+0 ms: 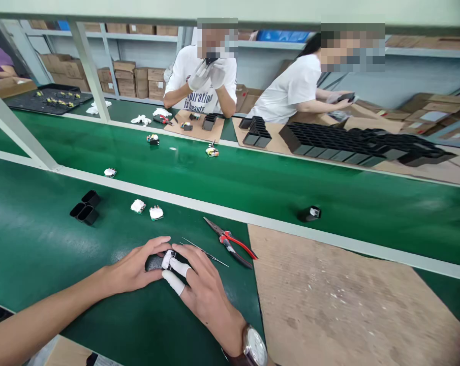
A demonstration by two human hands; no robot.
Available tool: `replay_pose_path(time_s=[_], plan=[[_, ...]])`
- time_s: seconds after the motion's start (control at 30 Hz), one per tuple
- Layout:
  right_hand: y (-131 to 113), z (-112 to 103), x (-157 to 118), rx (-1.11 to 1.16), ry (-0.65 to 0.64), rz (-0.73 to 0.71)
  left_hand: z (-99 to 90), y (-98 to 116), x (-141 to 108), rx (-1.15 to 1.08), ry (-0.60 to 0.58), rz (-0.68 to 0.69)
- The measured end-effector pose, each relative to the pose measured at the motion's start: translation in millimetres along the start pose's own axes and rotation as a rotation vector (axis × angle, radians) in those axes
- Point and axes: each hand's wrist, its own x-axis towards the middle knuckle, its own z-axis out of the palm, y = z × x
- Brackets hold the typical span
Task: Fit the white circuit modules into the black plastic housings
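Observation:
In front of me my left hand [148, 264] curls its thumb and fingers round a small black plastic case [153, 263], mostly hidden by the fingers. My right hand [199, 277], with white finger cots on two fingers and a watch at the wrist, grips a white-topped circuit board [167, 260] at the end of the case. How deep the board sits in the case I cannot tell. Tweezers [210, 255] lie just beyond my right hand, and red-handled pliers [230, 241] lie farther right. Two more white-topped circuit boards [156, 212] rest beyond my hands.
Several black cases [87, 213] stand left on the green table. A cardboard sheet [340, 300] covers the right side. Past a pale rail [214, 207], a green belt [230, 173] carries boards and a black case [309, 213]. Two people in white shirts work opposite, near rows of black cases [329, 145].

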Motion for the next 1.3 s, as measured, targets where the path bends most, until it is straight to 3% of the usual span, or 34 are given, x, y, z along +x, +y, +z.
replay_pose_path(time_s=[0.17,0.4,0.47,0.57,0.63,0.67,0.73,0.87,0.97,1.1,1.17,1.3], plan=[[-1.1,1.4,5.1,-0.035,-0.088,0.013,-1.1,0.8,0.2,-0.029,-0.025,-0.032],[8.4,10.2,-4.9,0.133,-0.019,0.094,-5.7,4.8,4.1,0.007,-0.018,0.128],[11.0,12.3,-7.2,0.136,-0.028,0.117,-19.9,7.4,11.1,0.084,0.008,0.184],[12.8,12.9,-6.8,0.122,-0.042,0.108,-57.1,4.3,34.9,0.315,0.140,0.177],[12.4,12.1,-5.1,0.099,-0.065,0.081,-87.6,-7.0,58.0,0.536,0.257,0.052],[11.9,11.7,-4.2,0.090,-0.078,0.071,-102.4,-15.7,70.1,0.657,0.323,-0.074],[10.9,11.3,-3.2,0.079,-0.101,0.058,-127.5,-36.8,92.4,0.710,0.423,-0.197],[10.8,12.9,-5.4,0.049,-0.110,0.029,-151.3,-72.9,118.9,0.721,0.514,-0.324],[12.4,14.4,-7.7,-0.010,-0.120,-0.002,-150.1,-76.3,121.5,0.709,0.539,-0.312],[14.0,15.6,-7.6,-0.046,-0.134,-0.029,-129.0,-49.2,102.1,0.676,0.532,-0.204],[13.5,16.7,-6.7,-0.020,-0.099,-0.016,-111.5,-31.8,84.0,0.628,0.433,-0.098],[10.3,17.0,-5.0,0.025,-0.037,0.010,-78.5,-9.4,48.5,0.518,0.126,0.194]])
